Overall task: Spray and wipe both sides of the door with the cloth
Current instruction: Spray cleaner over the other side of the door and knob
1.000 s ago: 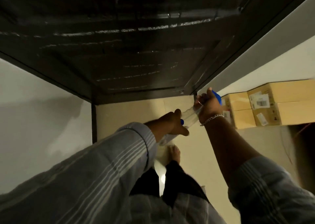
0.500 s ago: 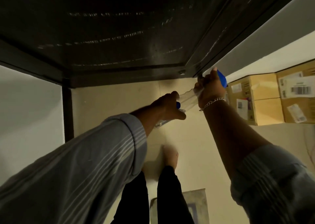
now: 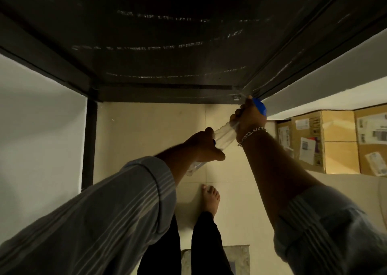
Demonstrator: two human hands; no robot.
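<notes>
While both hands grip one spray bottle (image 3: pixel 225 133), left hand (image 3: pixel 204 147), right hand (image 3: pixel 250 117), one door (image 3: pixel 167 44)

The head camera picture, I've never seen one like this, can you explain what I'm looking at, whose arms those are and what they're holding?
There is no machine here. A person wears a wide-angle camera on the head, looking forward and down, so you see their own arms and a bare foot on the tiled floor.

The dark surface filling the top is the door, streaked with pale lines that may be spray. The right hand, with a chain bracelet at its wrist, grips the blue-topped end of a clear spray bottle near the door's lower corner. The left hand holds the bottle's other end.

Cardboard boxes with labels stand on the floor at the right. I cannot see a cloth in this picture.
</notes>
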